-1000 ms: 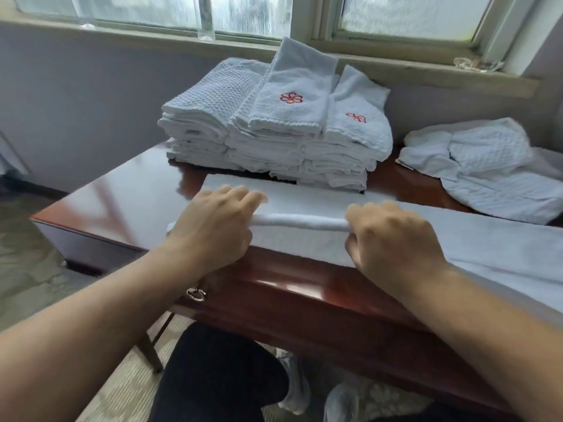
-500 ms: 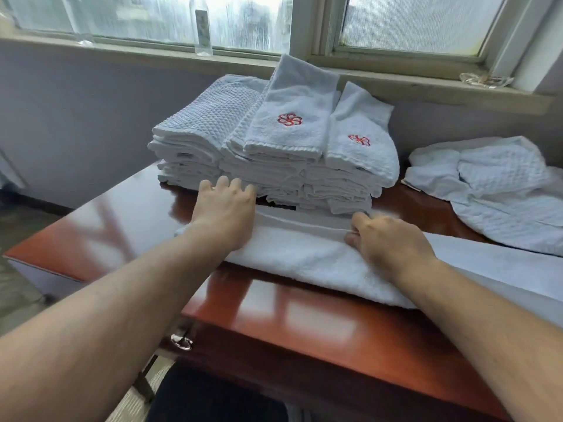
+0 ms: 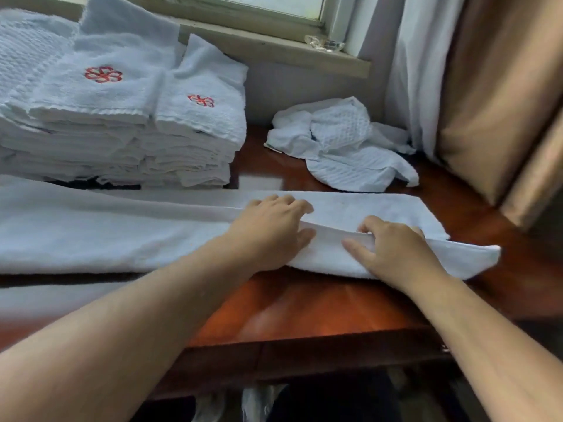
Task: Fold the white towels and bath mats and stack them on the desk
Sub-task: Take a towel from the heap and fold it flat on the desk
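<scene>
- Folding lengthwise near the desk's (image 3: 304, 306) front edge: the long towel (image 3: 106, 233) lies across it, the right grip (image 3: 393, 248) pinching its doubled edge, the left grip (image 3: 271, 233) pressing flat with fingers straight.
- Next, probably: bring the right end over leftward, edges aligned.
- Behind: folded stack (image 3: 122, 132) far left, crumpled heap (image 3: 344, 147) far right, beside the curtain (image 3: 487, 102).
</scene>
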`<state>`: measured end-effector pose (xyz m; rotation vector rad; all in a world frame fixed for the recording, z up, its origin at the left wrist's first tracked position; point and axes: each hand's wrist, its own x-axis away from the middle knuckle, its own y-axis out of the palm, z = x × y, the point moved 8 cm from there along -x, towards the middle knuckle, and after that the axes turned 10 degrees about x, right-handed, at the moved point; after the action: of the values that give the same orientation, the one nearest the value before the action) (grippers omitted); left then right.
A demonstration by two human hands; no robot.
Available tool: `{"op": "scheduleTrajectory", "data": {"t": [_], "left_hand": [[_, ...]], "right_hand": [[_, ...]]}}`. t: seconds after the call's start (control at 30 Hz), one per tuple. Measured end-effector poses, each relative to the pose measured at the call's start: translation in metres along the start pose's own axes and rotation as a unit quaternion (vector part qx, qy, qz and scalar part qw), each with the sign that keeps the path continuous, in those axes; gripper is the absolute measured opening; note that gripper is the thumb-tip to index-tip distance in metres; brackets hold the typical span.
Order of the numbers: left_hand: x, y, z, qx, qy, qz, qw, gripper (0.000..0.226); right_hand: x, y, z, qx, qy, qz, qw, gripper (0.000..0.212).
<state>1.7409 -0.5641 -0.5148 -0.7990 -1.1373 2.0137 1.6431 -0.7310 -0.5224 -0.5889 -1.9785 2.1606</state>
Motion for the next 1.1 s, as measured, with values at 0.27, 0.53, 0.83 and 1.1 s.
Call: {"op": "scheduleTrajectory", "data": {"t": [0.27, 0.53, 0.83, 1.1], "left_hand": [[-0.046, 0.019, 0.027, 0.05, 0.016, 0.005, 0.999, 0.023], [-0.085, 0.001, 0.003, 0.065, -0.003, 0.092, 0.994, 0.019], [-0.098, 0.021, -0.031, 0.046, -0.035, 0.104, 0.993, 0.022], [-0.076, 0.001, -0.061, -0.025, -0.039, 0.084, 0.995, 0.03]], "right_hand": [[-0.015, -0.019, 0.1, 0.132, 0.076, 0.042, 0.988, 0.022], [-0.108, -0.015, 0.087, 0.161, 0.01, -0.022, 0.987, 0.025], [-0.1, 0.045, 0.071, 0.017, 0.115, -0.058, 0.992, 0.061], [-0.093, 0.042, 0.066, 0.064, 0.105, -0.201, 0.972, 0.062]]}}
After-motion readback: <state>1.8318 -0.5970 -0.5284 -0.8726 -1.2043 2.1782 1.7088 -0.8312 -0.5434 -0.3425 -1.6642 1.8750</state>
